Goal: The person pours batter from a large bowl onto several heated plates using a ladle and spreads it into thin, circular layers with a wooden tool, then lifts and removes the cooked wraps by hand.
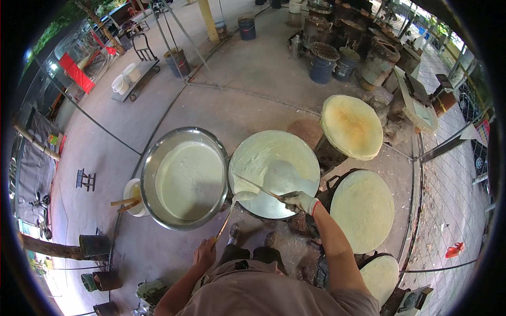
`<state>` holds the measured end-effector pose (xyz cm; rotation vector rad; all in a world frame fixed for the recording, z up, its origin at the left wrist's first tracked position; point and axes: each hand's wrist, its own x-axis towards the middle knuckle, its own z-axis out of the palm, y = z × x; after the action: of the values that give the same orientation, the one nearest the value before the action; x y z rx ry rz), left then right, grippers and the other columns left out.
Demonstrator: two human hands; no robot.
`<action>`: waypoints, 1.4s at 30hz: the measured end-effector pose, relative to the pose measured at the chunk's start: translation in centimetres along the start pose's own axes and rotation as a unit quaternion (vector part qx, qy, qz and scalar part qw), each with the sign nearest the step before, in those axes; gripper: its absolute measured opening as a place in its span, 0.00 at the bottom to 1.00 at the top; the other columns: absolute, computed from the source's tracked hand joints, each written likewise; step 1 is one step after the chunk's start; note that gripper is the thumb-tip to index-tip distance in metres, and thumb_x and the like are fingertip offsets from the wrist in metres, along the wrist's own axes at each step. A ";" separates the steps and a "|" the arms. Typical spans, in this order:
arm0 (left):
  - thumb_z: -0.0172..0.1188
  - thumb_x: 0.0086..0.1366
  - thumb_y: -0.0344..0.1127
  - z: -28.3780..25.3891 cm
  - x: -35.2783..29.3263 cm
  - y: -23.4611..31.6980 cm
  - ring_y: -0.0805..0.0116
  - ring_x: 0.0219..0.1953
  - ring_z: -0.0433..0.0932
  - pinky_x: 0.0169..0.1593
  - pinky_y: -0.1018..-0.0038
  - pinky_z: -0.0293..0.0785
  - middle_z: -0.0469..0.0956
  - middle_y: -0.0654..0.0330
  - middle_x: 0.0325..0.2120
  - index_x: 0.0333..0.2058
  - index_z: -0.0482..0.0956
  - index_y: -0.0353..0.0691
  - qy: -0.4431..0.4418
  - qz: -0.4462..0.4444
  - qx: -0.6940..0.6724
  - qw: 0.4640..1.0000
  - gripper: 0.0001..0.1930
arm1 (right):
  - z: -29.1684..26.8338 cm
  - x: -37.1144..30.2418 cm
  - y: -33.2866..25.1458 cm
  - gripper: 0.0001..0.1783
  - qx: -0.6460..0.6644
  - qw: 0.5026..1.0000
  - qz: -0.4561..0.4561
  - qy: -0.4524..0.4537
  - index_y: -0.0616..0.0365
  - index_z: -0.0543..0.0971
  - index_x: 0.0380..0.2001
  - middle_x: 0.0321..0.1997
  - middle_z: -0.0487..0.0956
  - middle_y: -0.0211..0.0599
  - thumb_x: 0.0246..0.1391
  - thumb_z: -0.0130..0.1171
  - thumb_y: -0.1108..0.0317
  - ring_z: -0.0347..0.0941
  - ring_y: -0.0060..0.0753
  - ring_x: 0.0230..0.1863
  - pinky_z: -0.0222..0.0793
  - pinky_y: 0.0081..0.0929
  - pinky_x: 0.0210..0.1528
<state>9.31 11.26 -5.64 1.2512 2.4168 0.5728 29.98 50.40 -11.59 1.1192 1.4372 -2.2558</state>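
Observation:
My bare left hand is closed round the long handle of a ladle, whose pale-coated bowl is at the near left edge of a round griddle. My right hand, in a white glove, grips a thin stick-like tool that reaches across the griddle. Pale batter coats the griddle's far and left parts; bare shiny metal shows at the middle and near side. Left of the griddle stands a wide steel basin of creamy batter.
At right are a browned round flatbread, a batter-covered griddle and another pale round. A white bucket with wooden sticks stands left of the basin. Sooty drum stoves are far right; a trolley is far left.

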 end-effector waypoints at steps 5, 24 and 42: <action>0.54 0.56 0.28 -1.4 0.2 -2.5 0.43 0.35 0.73 0.35 0.55 0.70 0.72 0.48 0.32 0.47 0.70 0.39 -0.017 0.037 0.002 0.999 0.18 | 1.7 -1.7 2.7 0.13 0.165 0.960 -0.149 0.171 0.61 0.78 0.42 0.20 0.74 0.32 0.55 0.57 0.67 0.65 0.20 0.17 0.58 0.20 0.17; 0.46 0.66 0.28 -15.7 5.0 -13.4 0.81 0.12 0.59 0.17 0.84 0.58 0.64 0.65 0.17 0.53 0.64 0.34 -0.155 0.066 -0.482 0.860 0.16 | 34.4 11.5 6.0 0.21 0.367 0.839 -0.180 0.360 0.60 0.71 0.53 0.35 0.76 0.28 0.55 0.55 0.67 0.67 0.20 0.29 0.65 0.21 0.30; 0.48 0.62 0.27 -19.0 -1.1 -20.1 0.80 0.09 0.55 0.13 0.80 0.55 0.59 0.67 0.15 0.45 0.64 0.41 -0.153 -0.119 -0.650 0.735 0.13 | 34.4 11.1 10.5 0.20 0.207 0.824 -0.121 0.513 0.61 0.72 0.50 0.24 0.74 0.29 0.56 0.51 0.63 0.64 0.20 0.20 0.61 0.22 0.22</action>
<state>-13.10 -3.76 0.51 0.3234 1.2228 1.4418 12.10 18.05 -18.89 2.7271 1.4250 -2.2396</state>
